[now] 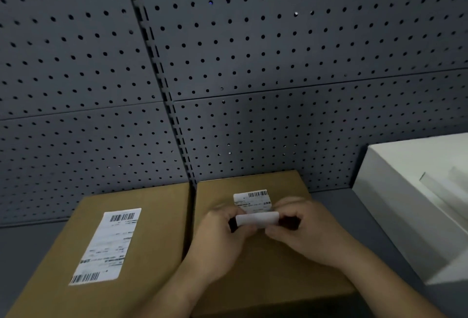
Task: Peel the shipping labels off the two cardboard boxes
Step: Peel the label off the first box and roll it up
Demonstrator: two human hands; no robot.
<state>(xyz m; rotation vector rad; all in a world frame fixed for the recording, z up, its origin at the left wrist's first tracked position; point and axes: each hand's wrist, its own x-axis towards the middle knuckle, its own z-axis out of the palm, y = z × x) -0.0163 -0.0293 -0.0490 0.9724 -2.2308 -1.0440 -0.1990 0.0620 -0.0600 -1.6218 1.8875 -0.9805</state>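
Observation:
Two brown cardboard boxes lie side by side on a grey surface. The left box (pixel 152 254) carries a long white shipping label (pixel 106 245), flat and fully stuck down. On the right box (pixel 278 274) a white label (pixel 253 200) is partly lifted: its near end is curled back, blank side up, while its far end with the barcode still lies on the cardboard. My left hand (pixel 217 239) pinches the curled end at its left side and my right hand (pixel 306 231) pinches it at its right side. My hands hide the box top beneath them.
A dark grey pegboard wall (pixel 228 64) rises directly behind the boxes. A large white box (pixel 395 206) sits at the right, close to the right cardboard box. Grey tabletop (pixel 27 254) shows left of the boxes.

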